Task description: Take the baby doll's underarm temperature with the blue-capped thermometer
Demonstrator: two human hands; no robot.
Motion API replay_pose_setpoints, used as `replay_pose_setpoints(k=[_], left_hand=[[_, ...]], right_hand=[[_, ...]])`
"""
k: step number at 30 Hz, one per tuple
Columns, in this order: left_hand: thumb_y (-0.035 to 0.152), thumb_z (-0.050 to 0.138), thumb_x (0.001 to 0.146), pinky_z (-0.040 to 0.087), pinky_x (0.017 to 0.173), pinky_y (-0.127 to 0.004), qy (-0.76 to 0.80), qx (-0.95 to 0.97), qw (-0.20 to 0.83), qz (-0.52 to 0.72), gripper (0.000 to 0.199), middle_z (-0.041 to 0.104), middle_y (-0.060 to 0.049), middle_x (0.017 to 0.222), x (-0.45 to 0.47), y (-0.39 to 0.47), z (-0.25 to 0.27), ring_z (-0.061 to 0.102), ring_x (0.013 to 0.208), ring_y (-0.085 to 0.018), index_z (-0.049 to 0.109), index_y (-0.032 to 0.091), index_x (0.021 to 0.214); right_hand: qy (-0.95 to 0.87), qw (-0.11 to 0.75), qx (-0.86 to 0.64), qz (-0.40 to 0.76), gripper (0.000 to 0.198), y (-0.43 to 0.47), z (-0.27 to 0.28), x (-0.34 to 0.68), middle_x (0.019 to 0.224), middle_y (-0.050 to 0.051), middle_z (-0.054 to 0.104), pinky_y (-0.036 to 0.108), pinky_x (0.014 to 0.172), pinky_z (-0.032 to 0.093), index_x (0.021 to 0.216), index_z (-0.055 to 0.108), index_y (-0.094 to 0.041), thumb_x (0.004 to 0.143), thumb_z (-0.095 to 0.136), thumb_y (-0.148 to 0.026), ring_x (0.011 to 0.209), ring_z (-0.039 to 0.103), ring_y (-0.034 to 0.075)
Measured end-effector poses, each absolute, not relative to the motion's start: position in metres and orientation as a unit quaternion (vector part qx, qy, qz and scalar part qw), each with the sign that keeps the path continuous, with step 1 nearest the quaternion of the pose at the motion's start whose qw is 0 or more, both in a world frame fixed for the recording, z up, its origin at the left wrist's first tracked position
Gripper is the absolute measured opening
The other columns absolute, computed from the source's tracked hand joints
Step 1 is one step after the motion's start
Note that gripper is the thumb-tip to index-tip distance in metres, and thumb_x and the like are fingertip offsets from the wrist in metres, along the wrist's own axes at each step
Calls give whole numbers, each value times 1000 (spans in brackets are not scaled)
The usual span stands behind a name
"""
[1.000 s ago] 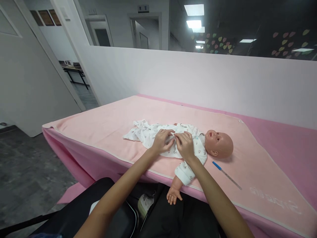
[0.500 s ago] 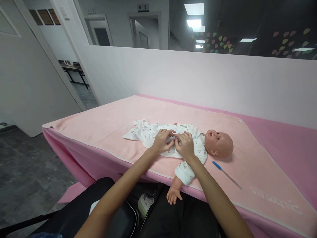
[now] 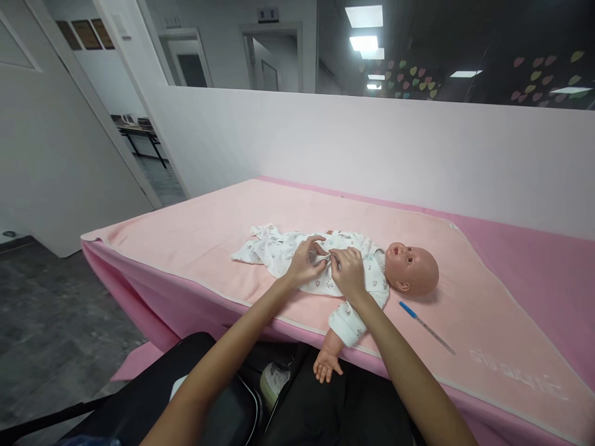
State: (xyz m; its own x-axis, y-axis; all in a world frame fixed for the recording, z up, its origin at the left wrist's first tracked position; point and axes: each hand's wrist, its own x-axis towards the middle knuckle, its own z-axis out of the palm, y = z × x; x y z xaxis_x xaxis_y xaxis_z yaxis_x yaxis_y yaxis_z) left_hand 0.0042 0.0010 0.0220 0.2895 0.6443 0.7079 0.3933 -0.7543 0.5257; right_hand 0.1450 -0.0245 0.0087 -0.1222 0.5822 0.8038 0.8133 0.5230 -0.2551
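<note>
A baby doll (image 3: 412, 269) lies on its back across the table, head to the right, dressed in a white printed baby gown (image 3: 275, 253). Over the gown's middle, my left hand (image 3: 304, 263) curls its thumb and fingers round a fold of the fabric. Close beside it, my right hand (image 3: 348, 270) pinches the same raised fold from the right. The fingertips nearly meet, and they partly hide the spot they hold. One doll arm (image 3: 329, 358) hangs over the table's near edge, below my right wrist.
A blue-capped thermometer-like stick (image 3: 426, 327) lies right of my right forearm. A peach blanket (image 3: 195, 229) covers the table over a pink cloth (image 3: 548, 266). Behind stands a white wall (image 3: 372, 155); a black chair (image 3: 186, 365) is at lower left.
My left fingers have spread slightly round the fold, and its index finger has lifted a little. My right hand has shifted barely. The doll and the stick stay put.
</note>
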Motion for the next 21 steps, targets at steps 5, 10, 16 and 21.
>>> replay_pose_setpoints(k=[5, 10, 16, 21], left_hand=[[8, 54, 63, 43, 80, -29, 340, 790, 158, 485, 39, 62, 4, 69, 3, 0, 24, 60, 75, -14, 49, 22, 99], [11, 59, 64, 41, 83, -32, 351, 790, 148, 480, 32, 64, 4, 66, 3, 0, 25, 60, 72, -14, 56, 23, 94], [19, 60, 68, 42, 74, -29, 350, 793, 138, 480, 20, 59, 3, 64, 3, 2, 24, 55, 66, -13, 59, 21, 87], [27, 57, 72, 40, 67, -27, 339, 804, 136, 470, 14, 48, 3, 59, 0, 5, 24, 47, 61, -12, 59, 20, 83]], right_hand=[[-741, 457, -474, -130, 20, -25, 9, 145, 76, 2, 64, 34, 87, 36, 87, 59, -18, 84, 41, -11, 76, 55, 17], [-740, 456, -475, -135, 20, -26, 9, 145, 75, 2, 64, 33, 87, 36, 86, 59, -18, 84, 41, -10, 75, 54, 16], [-740, 453, -477, -140, 20, -25, 9, 145, 75, 2, 63, 32, 88, 35, 87, 59, -18, 85, 40, -11, 75, 54, 16], [-729, 448, -495, -146, 19, -26, 9, 145, 72, 2, 61, 32, 83, 36, 86, 58, -18, 86, 40, -14, 74, 51, 17]])
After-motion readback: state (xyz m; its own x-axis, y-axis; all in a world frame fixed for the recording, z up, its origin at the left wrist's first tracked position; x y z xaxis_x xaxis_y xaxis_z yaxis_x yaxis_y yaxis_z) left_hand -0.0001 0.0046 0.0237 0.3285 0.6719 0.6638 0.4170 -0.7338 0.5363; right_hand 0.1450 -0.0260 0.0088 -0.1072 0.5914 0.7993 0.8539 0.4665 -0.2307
